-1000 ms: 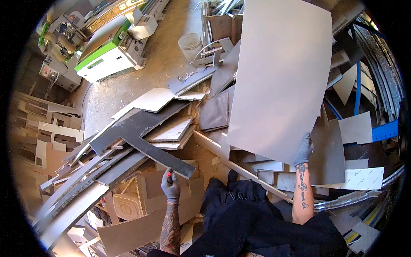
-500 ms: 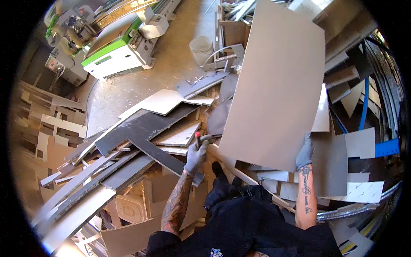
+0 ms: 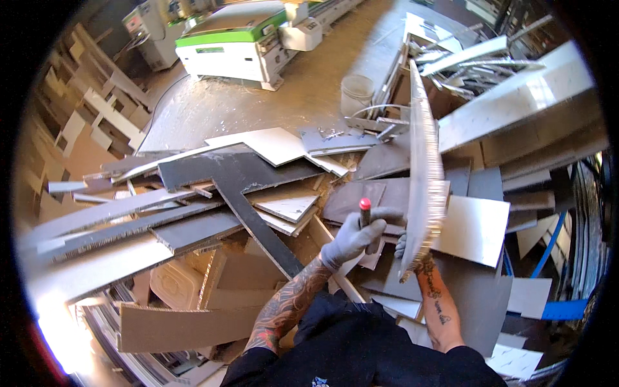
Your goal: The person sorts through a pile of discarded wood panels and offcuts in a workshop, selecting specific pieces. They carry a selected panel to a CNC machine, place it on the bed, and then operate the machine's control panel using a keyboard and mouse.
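Note:
My left hand (image 3: 353, 240), in a grey glove, grips a dark marker (image 3: 365, 205) with a red end pointing up. Its forefinger reaches toward the flat panel (image 3: 425, 161), and whether it touches is unclear. That panel stands on edge in front of me, turned so that its long ragged, striped edge faces me. Low on the panel, my right hand (image 3: 400, 246) holds it, gloved fingertips showing on the left face while the rest of the hand is hidden behind the board.
A loose pile of dark and white board offcuts (image 3: 238, 174) spreads to the left. More panels (image 3: 471, 226) lean at the right, near a blue strip (image 3: 564, 309). Farther off are a white bucket (image 3: 356, 95), a scrap bin (image 3: 464, 61) and a green-and-white machine (image 3: 225, 58).
The panel has swung from showing its broad grey face to standing edge-on. My right hand has come inward with it, and my left hand has moved right, closer to the board.

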Available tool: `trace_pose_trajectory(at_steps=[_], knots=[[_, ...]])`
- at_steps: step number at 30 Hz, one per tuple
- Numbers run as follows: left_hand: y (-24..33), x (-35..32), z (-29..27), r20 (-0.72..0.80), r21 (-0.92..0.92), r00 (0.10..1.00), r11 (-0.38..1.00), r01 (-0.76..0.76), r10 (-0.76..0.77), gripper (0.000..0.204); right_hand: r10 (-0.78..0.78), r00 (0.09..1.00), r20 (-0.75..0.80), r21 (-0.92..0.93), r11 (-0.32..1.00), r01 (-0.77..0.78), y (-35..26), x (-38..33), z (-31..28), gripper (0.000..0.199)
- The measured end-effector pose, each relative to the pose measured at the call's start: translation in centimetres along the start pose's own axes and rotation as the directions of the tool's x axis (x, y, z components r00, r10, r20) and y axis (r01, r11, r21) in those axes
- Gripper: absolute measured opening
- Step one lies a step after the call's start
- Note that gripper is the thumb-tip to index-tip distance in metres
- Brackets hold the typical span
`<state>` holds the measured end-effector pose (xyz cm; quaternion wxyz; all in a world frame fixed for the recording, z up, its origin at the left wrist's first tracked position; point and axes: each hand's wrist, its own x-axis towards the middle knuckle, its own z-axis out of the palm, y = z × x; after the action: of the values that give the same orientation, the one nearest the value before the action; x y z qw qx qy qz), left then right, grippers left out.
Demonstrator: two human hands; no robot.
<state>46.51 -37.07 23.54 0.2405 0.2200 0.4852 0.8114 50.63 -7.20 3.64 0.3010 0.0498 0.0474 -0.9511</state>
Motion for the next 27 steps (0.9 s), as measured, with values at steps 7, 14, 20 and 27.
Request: trace_pose_trajectory(at_steps=[7, 14, 20, 27], knots=[[-6.9, -6.9, -4.2, -0.304, -0.121, 0.934, 0.98, 0.159, -0.189, 0.035, 0.104, 0.985, -0.134, 0.07, 0.993, -0.095, 4.0, 3.4, 7.8, 0.045], [-10.7, -14.8, -8.1, -0.562, -0.228, 0.788, 0.963, 0.146, -0.253, 0.035, 0.208, 0.977, -0.039, 0.126, 0.971, -0.202, 5.5, 5.3, 9.4, 0.04], [-11.7, -20.2, -14.1, -0.734, -0.222, 0.626, 0.964, 0.143, -0.262, 0.034, 0.067, 0.967, -0.244, 0.054, 0.997, -0.055, 6.7, 6.9, 13.5, 0.028], [-15.4, -25.5, -22.2, -0.867, -0.188, 0.421, 0.957, 0.22, -0.267, 0.03, 0.027, 0.952, -0.304, -0.03, 0.999, -0.037, 2.1, 11.3, 11.7, 0.033]])
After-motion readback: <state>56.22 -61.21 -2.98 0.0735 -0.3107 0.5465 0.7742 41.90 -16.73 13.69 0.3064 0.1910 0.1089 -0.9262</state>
